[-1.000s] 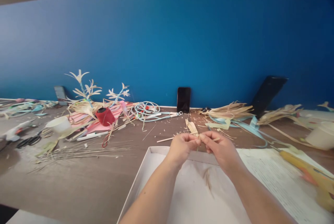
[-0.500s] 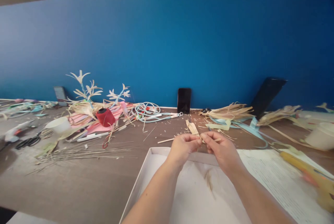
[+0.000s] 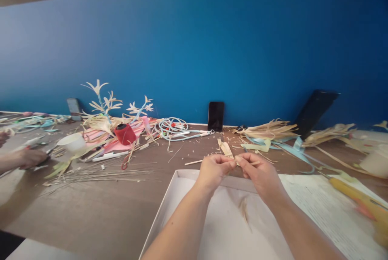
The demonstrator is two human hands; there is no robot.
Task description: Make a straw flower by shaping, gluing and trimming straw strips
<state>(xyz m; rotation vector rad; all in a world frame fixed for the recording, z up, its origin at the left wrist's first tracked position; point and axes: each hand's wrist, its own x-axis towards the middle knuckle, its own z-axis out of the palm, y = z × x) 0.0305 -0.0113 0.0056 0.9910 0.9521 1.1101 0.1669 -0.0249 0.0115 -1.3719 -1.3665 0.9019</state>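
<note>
My left hand [image 3: 214, 170] and my right hand [image 3: 261, 173] meet over the far rim of a white shallow box [image 3: 182, 195], fingertips pinched together on a thin tan straw strip [image 3: 253, 163] that pokes out to the right of my fingers. Several pale straw slivers [image 3: 244, 210] lie on the box floor below my wrists. Just beyond my hands, a short bundle of straw pieces [image 3: 224, 147] rests on the brown table [image 3: 100, 207].
Another person's hand [image 3: 28, 157] reaches in at the left edge. A red thread spool [image 3: 125, 133], white cup [image 3: 72, 143], straw flowers [image 3: 104, 102], coiled cords [image 3: 171, 126], a phone [image 3: 216, 116], loose straw [image 3: 268, 129], printed paper [image 3: 321, 207] and a yellow glue gun [image 3: 360, 201] surround the box.
My hands stay pinched on the strip with barely any movement. Another person's hand has come into view at the left edge, over the spot where scissors lay.
</note>
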